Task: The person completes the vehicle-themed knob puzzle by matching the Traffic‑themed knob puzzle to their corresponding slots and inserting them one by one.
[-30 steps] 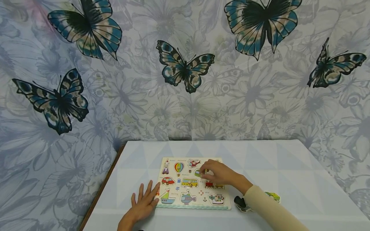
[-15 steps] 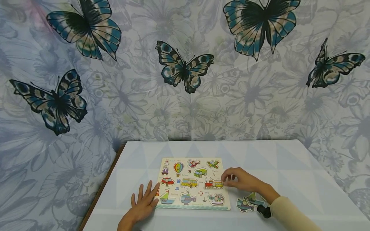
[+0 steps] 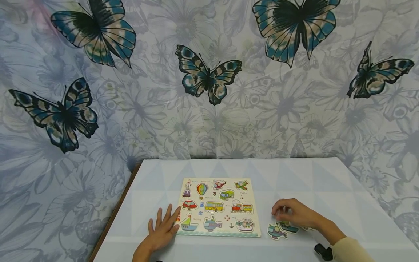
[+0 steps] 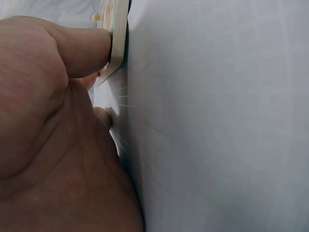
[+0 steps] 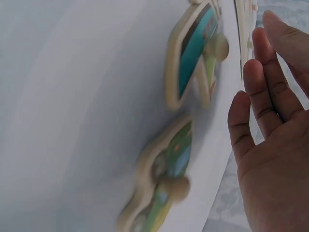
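A cream puzzle board (image 3: 229,233) printed with vehicles lies on the table. My left hand (image 3: 160,231) rests flat beside it with fingers spread; in the left wrist view the thumb (image 4: 87,50) touches the board's edge (image 4: 118,34). To the board's right, my right hand (image 3: 296,213) hovers over loose wooden puzzle pieces, fingers slightly bent and holding nothing. Among these are a submarine-shaped piece (image 3: 277,231) and a sailboat piece (image 3: 289,227), partly covered by the hand. The right wrist view shows the teal-hulled boat piece (image 5: 190,63) and a green vehicle piece (image 5: 164,179), both with round wooden knobs.
A white table (image 3: 157,182) with pale triangles stands against a butterfly-patterned backdrop (image 3: 209,127). A black wrist device (image 3: 323,251) sits at the right wrist, close to the tabletop.
My right hand has left the top right part of the board and moved right and nearer, over the loose pieces. The left hand has stayed in place.
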Motion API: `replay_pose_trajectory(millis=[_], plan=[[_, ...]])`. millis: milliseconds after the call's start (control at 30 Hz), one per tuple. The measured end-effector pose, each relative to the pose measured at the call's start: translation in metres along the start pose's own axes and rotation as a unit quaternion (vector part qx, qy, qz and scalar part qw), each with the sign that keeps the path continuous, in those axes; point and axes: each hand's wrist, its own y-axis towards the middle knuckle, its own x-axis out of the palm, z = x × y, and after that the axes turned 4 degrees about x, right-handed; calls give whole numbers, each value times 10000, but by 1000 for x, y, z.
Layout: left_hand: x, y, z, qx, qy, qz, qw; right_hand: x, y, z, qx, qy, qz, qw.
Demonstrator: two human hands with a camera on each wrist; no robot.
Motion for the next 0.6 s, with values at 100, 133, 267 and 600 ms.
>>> replay_pose_trajectory(millis=[100,133,267,600], plan=[[1,-1,0,19,-24,-4,10000,-3,-13,3,26,-121,114,9999],[0,-1,0,25,-2,-17,10000,-4,-16,4,28,-148,144,9998],[-1,0,1,65,-12,22,10000,-7,-25,6,98,-215,173,9996],[1,-3,1,110,-98,36,9999,-4,-35,13,148,-42,105,9998]])
